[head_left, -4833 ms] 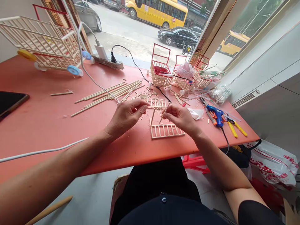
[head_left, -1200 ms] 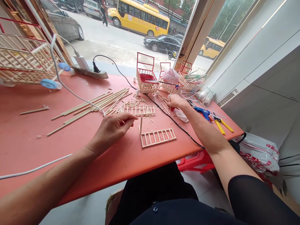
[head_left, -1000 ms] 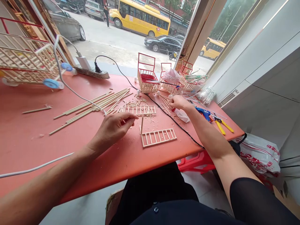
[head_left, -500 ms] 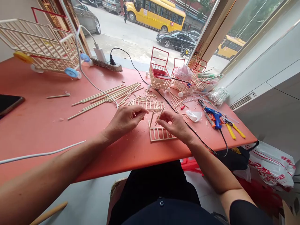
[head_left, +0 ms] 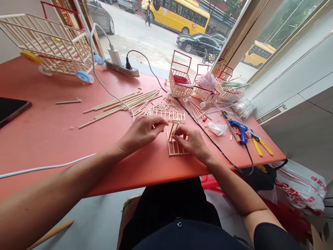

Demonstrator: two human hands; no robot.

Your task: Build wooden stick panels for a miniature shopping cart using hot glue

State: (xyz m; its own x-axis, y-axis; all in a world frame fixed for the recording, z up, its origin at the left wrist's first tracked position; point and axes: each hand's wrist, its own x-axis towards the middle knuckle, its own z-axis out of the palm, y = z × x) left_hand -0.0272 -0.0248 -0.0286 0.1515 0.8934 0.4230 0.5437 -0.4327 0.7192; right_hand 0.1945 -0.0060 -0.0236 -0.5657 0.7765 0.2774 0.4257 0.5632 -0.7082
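My right hand (head_left: 191, 142) pinches a short wooden stick (head_left: 175, 130) over a small ladder-like stick frame (head_left: 177, 152) lying flat near the table's front edge. Another short stick (head_left: 171, 132) stands upright at the frame's left side, close beside the held one. To the left, my left hand (head_left: 145, 132) hovers with thumb and forefinger close together; whatever may be between the fingertips is too small to make out. Behind both hands lies a second ladder-like frame (head_left: 173, 115).
Long wooden sticks (head_left: 122, 106) lie behind my left hand. Small stick carts (head_left: 180, 85) stand at the back, a larger cart (head_left: 57, 48) at the left. A blue glue gun (head_left: 240, 130) and yellow-handled pliers (head_left: 257, 146) lie right. Cables (head_left: 215, 141) cross the table.
My right hand has moved slightly left and down with its stick, closer to the upright one. The whole view has shifted a little.
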